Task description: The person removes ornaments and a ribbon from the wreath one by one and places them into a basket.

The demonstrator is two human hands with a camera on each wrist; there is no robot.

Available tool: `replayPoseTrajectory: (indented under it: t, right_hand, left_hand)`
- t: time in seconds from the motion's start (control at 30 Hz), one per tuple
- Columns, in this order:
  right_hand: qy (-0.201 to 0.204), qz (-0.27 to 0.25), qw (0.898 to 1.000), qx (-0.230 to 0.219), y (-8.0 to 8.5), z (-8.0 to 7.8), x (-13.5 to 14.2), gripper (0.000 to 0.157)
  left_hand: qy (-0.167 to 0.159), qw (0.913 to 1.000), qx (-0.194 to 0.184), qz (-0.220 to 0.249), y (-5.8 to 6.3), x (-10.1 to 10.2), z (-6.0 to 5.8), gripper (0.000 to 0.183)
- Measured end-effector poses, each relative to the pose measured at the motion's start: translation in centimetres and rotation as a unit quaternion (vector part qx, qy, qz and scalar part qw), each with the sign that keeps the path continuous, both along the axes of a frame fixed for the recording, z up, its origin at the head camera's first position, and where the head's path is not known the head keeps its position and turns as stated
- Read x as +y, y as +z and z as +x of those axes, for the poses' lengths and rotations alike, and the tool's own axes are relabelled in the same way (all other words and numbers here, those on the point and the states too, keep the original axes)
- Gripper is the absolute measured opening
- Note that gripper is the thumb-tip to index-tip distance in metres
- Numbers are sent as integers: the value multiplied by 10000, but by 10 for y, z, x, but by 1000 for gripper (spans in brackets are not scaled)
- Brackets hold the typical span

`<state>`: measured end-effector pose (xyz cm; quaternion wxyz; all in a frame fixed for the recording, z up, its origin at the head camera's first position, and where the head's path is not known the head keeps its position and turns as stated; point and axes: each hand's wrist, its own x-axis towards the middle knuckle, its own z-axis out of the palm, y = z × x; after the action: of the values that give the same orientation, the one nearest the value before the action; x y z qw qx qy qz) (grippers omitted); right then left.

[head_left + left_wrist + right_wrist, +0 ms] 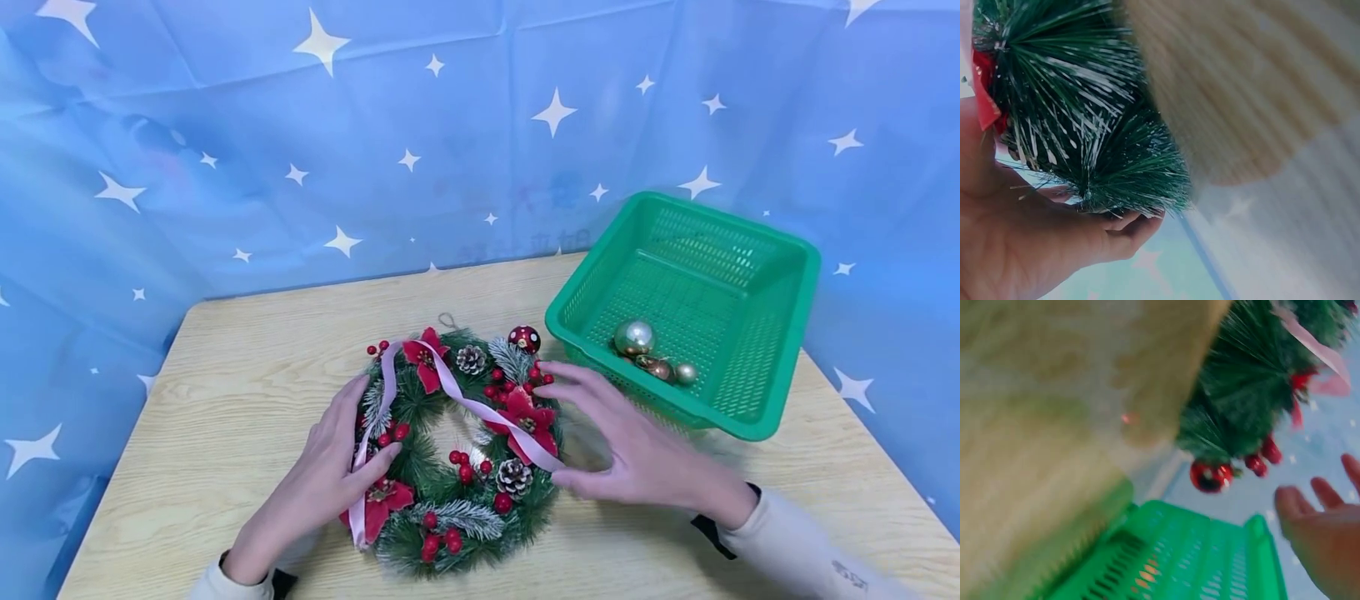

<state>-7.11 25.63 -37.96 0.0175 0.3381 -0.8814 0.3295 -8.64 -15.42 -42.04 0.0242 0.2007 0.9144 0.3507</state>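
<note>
A green Christmas wreath (pixel 416 404) with red flowers, berries and pinecones lies on the table. A pale pink ribbon (pixel 480 409) trails loosely across its top and down its left side. My left hand (pixel 318 467) grips the wreath's left side, thumb over the top; in the left wrist view, its fingers (pixel 1132 234) curl against the outer needles. At the right side, my right hand (pixel 615 442) spreads its fingers beside the berries, the thumb close to the ribbon. The right wrist view shows that hand (pixel 1329 531) apart from the greenery. A red spotted ball ornament (pixel 524 339) sits at the wreath's upper right.
A green plastic basket (pixel 795 333) stands at the back right, near the right forearm. Inside it lie a large silvery ball (pixel 634 337), a small pale ball (pixel 686 373) and brownish ornaments (pixel 656 367). Behind the wooden table (pixel 225 400) hangs a blue starry cloth (pixel 450 108).
</note>
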Motion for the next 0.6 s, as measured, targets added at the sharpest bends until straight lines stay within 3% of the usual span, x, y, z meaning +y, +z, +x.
replayPoseTrajectory:
  t: [0.2, 0.33, 0.6]
  right_hand:
    - [-26, 341, 9994, -4, -15, -12, -15, 97]
    - [-68, 347, 9992, -179, -19, -18, -19, 101]
    - [-398, 586, 9952, -668, -22, -14, -27, 102]
  left_hand:
    - [-11, 10000, 36, 57, 2, -1, -3, 97]
    - [205, 9996, 184, 50, 4, 5, -1, 100]
    - [664, 9959, 584, -192, 10, 13, 18, 111]
